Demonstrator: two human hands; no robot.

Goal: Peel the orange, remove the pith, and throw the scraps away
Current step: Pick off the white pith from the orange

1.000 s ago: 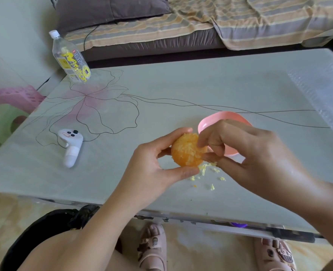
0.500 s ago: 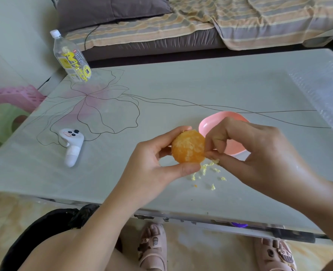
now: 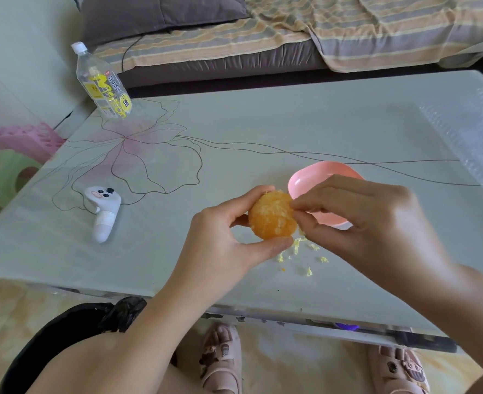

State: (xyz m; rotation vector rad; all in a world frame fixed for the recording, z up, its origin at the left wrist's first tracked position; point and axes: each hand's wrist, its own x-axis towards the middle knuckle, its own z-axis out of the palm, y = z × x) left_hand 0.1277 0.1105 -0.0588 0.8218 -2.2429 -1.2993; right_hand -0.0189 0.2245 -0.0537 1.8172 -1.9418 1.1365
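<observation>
Right now your left hand (image 3: 220,243) grips the peeled orange (image 3: 271,216) between thumb and fingers, held above the table (image 3: 263,123). Your right hand (image 3: 362,223) pinches at the orange's right side, thumb and forefinger closed together. Pith scraps (image 3: 297,245) lie on the table just beneath. The pink bowl (image 3: 319,177) sits just behind your right hand, and a white controller (image 3: 102,211) lies well to the left.

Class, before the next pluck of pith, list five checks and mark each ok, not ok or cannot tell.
1. Left hand grips orange: ok.
2. Right hand pinches pith at the orange's side: ok.
3. Orange free of pith: not ok, white streaks show.
4. Scraps thrown away: not ok, they lie on the table.
5. Bowl empty: cannot tell, right hand covers part.
</observation>
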